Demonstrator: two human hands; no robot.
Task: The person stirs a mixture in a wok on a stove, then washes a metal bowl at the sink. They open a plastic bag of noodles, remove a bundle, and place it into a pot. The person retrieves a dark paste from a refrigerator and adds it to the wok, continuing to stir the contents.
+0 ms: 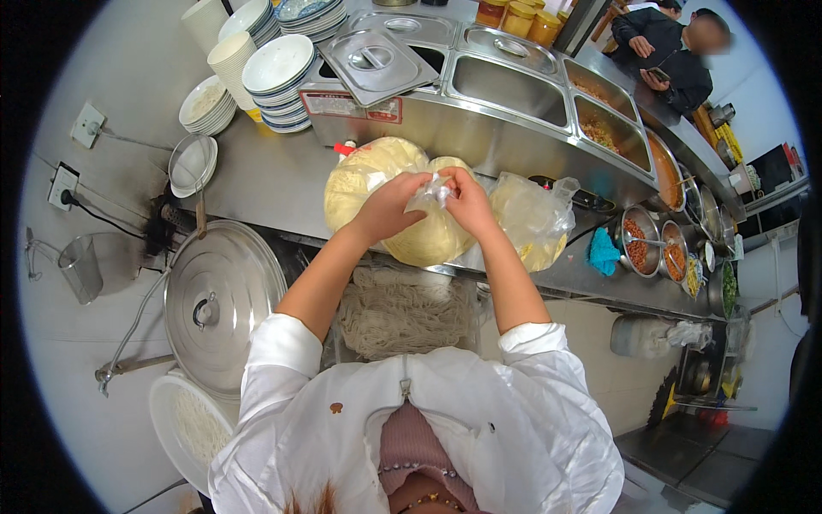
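Observation:
A clear plastic bag packed with pale yellow noodles (427,244) sits at the front edge of the steel counter (257,173). My left hand (395,204) reaches over it, fingertips pinching the bag's gathered neck. From the other side my right hand (467,200) grips the twisted plastic with bent fingers. Whether the neck is knotted cannot be made out. Against these hands' far side rests another full bag of yellow noodles (350,177) with a red tie (344,149). A looser, partly filled plastic bag (530,221) lies to the right.
Behind stands a steel food warmer (510,87) with a loose lid (379,64). Stacked bowls (277,64) are at its left. A large lidded pot (218,308) is at my left, a crate of noodles (404,315) below. Ingredient bowls (641,238) and a blue cloth (603,252) lie right. A person (674,58) holds a phone.

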